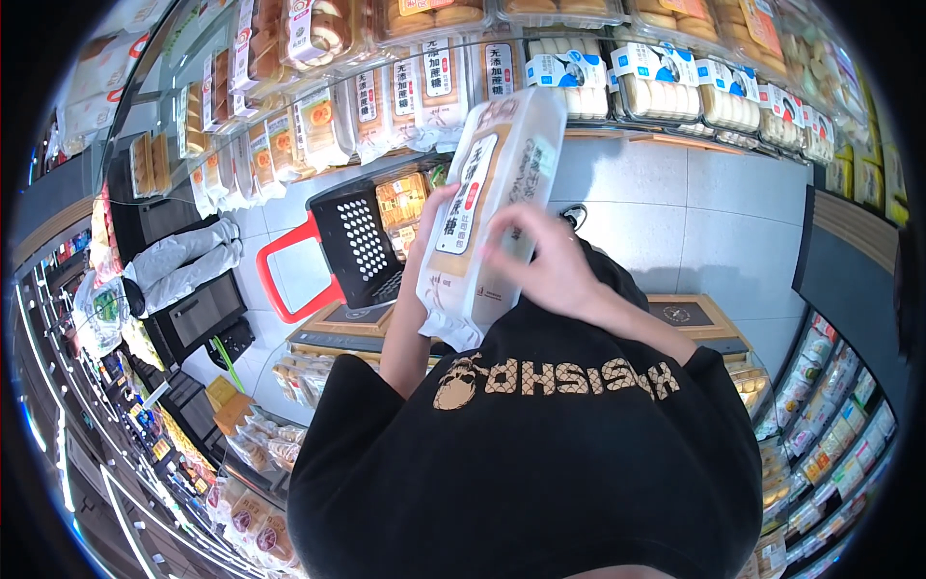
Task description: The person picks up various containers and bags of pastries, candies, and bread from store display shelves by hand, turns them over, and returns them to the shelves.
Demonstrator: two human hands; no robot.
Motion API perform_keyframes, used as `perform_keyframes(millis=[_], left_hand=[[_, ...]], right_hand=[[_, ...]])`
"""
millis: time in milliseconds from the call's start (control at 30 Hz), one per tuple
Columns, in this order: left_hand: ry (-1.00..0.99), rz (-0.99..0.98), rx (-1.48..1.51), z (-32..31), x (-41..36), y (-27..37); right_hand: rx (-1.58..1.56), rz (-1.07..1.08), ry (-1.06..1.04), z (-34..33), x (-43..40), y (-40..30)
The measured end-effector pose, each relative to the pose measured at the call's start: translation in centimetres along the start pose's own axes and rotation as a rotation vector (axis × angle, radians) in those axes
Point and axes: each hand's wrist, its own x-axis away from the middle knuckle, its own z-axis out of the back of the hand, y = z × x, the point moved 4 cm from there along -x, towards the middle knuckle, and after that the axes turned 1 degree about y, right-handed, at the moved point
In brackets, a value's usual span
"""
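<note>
A long bagged loaf of toast bread (474, 217) in printed plastic stands tilted before my chest, its crimped end down near my shirt. My left hand (436, 217) grips it along its left side, partly hidden behind the bag. My right hand (539, 253) is at the bag's right side, fingers spread and curled near the wrapper; whether the fingertips touch it, I cannot tell. Similar bagged loaves (441, 87) stand upright on the display shelf beyond.
A black shopping basket (362, 239) with a red handle (268, 279) holds packaged baked goods (402, 203). Clear boxes of white buns (655, 87) line the shelf at upper right. Another person in light trousers (181, 264) is at the left. A low wooden-edged display (702, 315) stands nearby.
</note>
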Motion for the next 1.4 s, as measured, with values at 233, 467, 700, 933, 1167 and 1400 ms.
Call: perform_keyframes(millis=[233, 467, 700, 933, 1167, 1400], left_hand=[[-0.404, 0.002, -0.091, -10.2, 0.9, 2.5], [-0.497, -0.414, -0.59, -15.0, 1.1, 2.1], [-0.431, -0.559, -0.73, -14.1, 3.3, -0.5], [-0.357, -0.5, -0.765, -11.8, 3.1, -1.6], [-0.308, -0.464, -0.672, -10.7, 2.7, -1.5], [-0.343, -0.44, -0.702, -10.7, 3.5, -1.1]], right_hand=[[-0.243, -0.042, 0.556, 9.7, -1.6, 1.8], [-0.501, 0.051, 0.475, 12.3, -1.6, -1.7], [-0.702, -0.007, 0.356, 11.0, 0.6, 1.6], [-0.683, -0.06, 0.376, 9.4, 1.8, 2.5], [-0.68, -0.111, 0.337, 8.6, 1.6, 2.1], [-0.685, -0.111, 0.394, 8.2, 1.6, 3.2]])
